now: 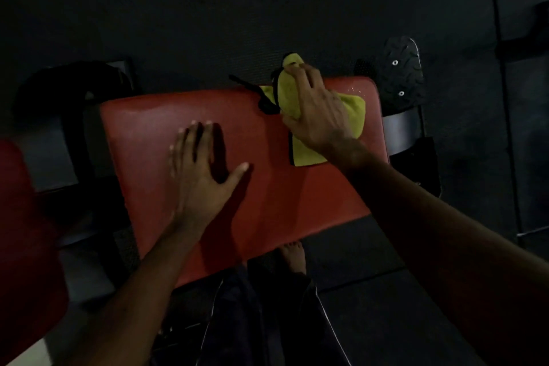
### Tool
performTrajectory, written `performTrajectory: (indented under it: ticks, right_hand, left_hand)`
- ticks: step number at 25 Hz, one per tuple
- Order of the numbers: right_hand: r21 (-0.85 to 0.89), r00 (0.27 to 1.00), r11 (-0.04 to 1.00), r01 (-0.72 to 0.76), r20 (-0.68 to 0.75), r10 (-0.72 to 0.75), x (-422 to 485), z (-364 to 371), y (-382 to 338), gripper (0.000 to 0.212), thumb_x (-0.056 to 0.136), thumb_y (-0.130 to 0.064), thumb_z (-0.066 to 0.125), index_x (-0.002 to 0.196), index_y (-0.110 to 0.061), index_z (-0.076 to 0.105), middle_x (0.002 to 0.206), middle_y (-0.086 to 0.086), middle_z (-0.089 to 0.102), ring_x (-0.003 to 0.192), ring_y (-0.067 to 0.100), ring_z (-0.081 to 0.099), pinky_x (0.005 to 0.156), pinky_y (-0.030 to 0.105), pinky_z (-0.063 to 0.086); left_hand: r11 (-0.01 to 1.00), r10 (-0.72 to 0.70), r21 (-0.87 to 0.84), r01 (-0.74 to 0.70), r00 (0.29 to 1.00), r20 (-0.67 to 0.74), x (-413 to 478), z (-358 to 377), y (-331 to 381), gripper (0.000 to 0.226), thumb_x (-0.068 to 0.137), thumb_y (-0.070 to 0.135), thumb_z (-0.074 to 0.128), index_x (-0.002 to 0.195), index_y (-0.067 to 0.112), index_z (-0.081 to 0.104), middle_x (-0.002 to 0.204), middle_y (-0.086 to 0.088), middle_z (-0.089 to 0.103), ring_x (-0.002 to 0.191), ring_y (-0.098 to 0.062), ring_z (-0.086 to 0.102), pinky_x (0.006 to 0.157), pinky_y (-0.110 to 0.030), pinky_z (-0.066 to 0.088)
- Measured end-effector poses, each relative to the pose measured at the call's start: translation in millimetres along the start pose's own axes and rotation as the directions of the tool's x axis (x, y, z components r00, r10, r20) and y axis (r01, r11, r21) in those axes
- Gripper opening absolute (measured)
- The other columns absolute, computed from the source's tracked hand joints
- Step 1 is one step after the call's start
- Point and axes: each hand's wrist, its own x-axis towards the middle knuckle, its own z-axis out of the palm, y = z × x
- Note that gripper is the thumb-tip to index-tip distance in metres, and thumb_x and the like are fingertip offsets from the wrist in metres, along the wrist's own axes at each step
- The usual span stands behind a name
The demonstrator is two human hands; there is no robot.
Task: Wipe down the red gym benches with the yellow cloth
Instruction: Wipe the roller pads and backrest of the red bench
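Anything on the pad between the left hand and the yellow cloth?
No. Head view shows only bare red bench pad between the left hand and yellow cloth.

Left hand [205,175] lies flat on the middle of the padded red vinyl bench pad [267,202]; to its right, at the far edge, right hand [315,113] presses on the yellow microfibre cloth [355,116]. Another red pad [23,217] sits left.
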Motion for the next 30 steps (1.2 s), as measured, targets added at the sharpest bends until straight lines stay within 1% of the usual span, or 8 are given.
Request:
performTrajectory:
  ticks: [4,8,12,15,19,22,26,30]
  right_hand:
    - [0.034,0.973,0.976,-0.213,-0.079,0.215,-15.0,-3.3,20.9,0.074,0.085,-0.030,0.067,0.152,-0.026,0.036,0.155,0.004,0.038,0.145,0.028,0.032,0.112,0.052,0.038]
    - [0.117,0.919,0.923,-0.366,-0.109,0.378,-33.2,-4.1,21.9,0.073,0.082,-0.028,0.062,0.150,-0.035,0.039,0.157,-0.001,0.036,0.144,0.028,0.034,0.109,0.054,0.038]
    - [-0.081,0.993,0.991,-0.109,0.032,0.112,-17.2,-5.9,16.1,0.059,0.092,-0.047,0.057,0.148,-0.041,0.041,0.160,0.000,0.031,0.144,0.028,0.032,0.107,0.055,0.035]
    - [-0.127,0.998,0.992,-0.012,0.059,0.020,-6.1,-18.6,40.8,0.051,0.095,-0.039,0.057,0.145,-0.043,0.047,0.156,-0.002,0.037,0.136,0.027,0.039,0.106,0.050,0.038]
    - [-0.003,0.932,0.938,-0.346,-0.115,0.343,-51.2,-25.6,92.5,0.054,0.094,-0.031,0.060,0.145,-0.041,0.048,0.157,-0.002,0.034,0.134,0.031,0.040,0.107,0.046,0.035]
    - [0.097,0.849,0.854,-0.511,-0.102,0.519,-77.6,-22.3,99.9,0.053,0.097,-0.038,0.059,0.148,-0.038,0.045,0.160,0.000,0.031,0.136,0.032,0.036,0.110,0.045,0.032]
    - [-0.037,0.928,0.938,-0.344,-0.164,0.334,-50.0,-14.2,81.0,0.049,0.096,-0.038,0.058,0.143,-0.027,0.052,0.155,0.004,0.039,0.128,0.035,0.043,0.103,0.047,0.039]
    - [-0.100,0.980,0.980,-0.173,-0.117,0.161,-29.5,-17.8,93.8,0.051,0.096,-0.051,0.054,0.144,-0.034,0.050,0.153,0.000,0.041,0.129,0.028,0.044,0.099,0.045,0.042]
  left_hand:
    - [0.981,0.126,0.128,-0.143,0.983,0.134,36.5,9.3,30.7,0.100,0.081,0.082,0.051,0.160,0.032,0.018,0.169,-0.006,0.009,0.155,-0.026,0.002,0.123,-0.051,0.003]
    - [0.983,0.096,0.142,-0.115,0.986,0.134,39.6,9.9,35.1,0.102,0.077,0.083,0.054,0.160,0.034,0.018,0.169,-0.005,0.009,0.154,-0.027,0.003,0.123,-0.053,0.003]
    - [0.977,0.017,0.206,-0.053,0.985,0.173,41.8,11.8,58.6,0.118,0.066,0.089,0.058,0.159,0.029,0.016,0.167,-0.011,0.007,0.154,-0.035,0.003,0.120,-0.062,0.008]
    - [0.969,-0.023,0.245,-0.032,0.975,0.220,45.9,10.7,68.0,0.123,0.063,0.089,0.059,0.160,0.031,0.010,0.167,-0.015,0.003,0.153,-0.040,0.001,0.118,-0.067,0.008]
    - [0.950,-0.066,0.311,-0.020,0.962,0.264,51.1,8.5,78.6,0.127,0.064,0.086,0.065,0.160,0.032,0.002,0.166,-0.018,-0.001,0.152,-0.045,-0.002,0.116,-0.071,0.010]
    - [0.957,-0.059,0.289,-0.023,0.960,0.273,49.3,12.1,85.3,0.127,0.067,0.083,0.066,0.161,0.028,0.001,0.166,-0.015,-0.004,0.152,-0.045,-0.005,0.116,-0.071,0.009]
    - [0.939,0.129,0.260,-0.226,0.930,0.344,44.3,23.2,106.9,0.125,0.067,0.088,0.059,0.161,0.031,0.000,0.167,-0.012,-0.002,0.153,-0.039,-0.005,0.118,-0.068,0.011]
    - [0.917,0.135,0.287,-0.276,0.893,0.429,48.2,41.4,128.7,0.129,0.064,0.091,0.056,0.160,0.033,-0.010,0.167,-0.012,-0.016,0.151,-0.043,-0.016,0.118,-0.067,0.000]
